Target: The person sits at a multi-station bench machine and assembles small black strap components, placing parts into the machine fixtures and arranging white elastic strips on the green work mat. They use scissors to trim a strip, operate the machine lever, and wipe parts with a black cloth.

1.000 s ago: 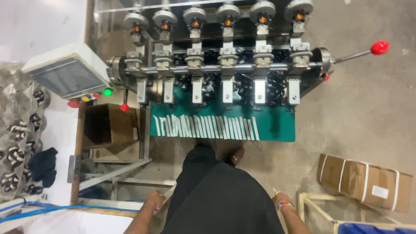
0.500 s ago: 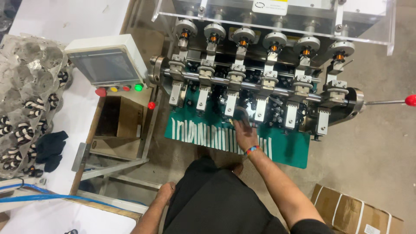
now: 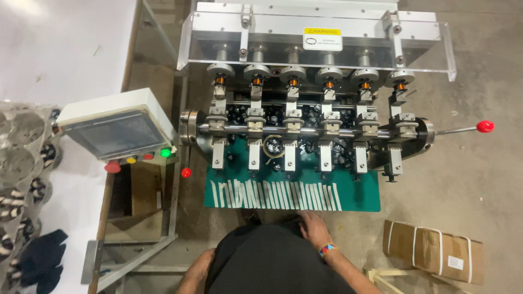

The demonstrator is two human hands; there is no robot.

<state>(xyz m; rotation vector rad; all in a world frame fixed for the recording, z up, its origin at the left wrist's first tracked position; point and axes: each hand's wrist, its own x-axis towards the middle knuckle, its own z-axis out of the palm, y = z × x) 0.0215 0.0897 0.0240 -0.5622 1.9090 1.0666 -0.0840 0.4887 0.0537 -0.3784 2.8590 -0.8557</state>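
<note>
I stand in front of a winding machine point(image 3: 305, 128) with a row of several spindles and clamp stations. Below it lies a green tray point(image 3: 359, 198) with a row of white strips point(image 3: 275, 195). My right hand point(image 3: 313, 228), with a colourful wristband, rests flat on my black clothing just under the tray's front edge, fingers apart and holding nothing. My left hand point(image 3: 199, 264) sits low against my left side, its fingers hidden. Neither hand touches the machine.
A control box point(image 3: 114, 130) with a screen and coloured buttons stands at the left, with a red knob point(image 3: 186, 172) below it. A lever with a red ball point(image 3: 485, 126) sticks out to the right. A strapped cardboard box point(image 3: 433, 250) lies on the floor. Bags of dark parts point(image 3: 22, 163) sit far left.
My right hand, which reached up to the machine's stations half a second ago, has drawn back to my lap. My view has shifted to centre on the machine.
</note>
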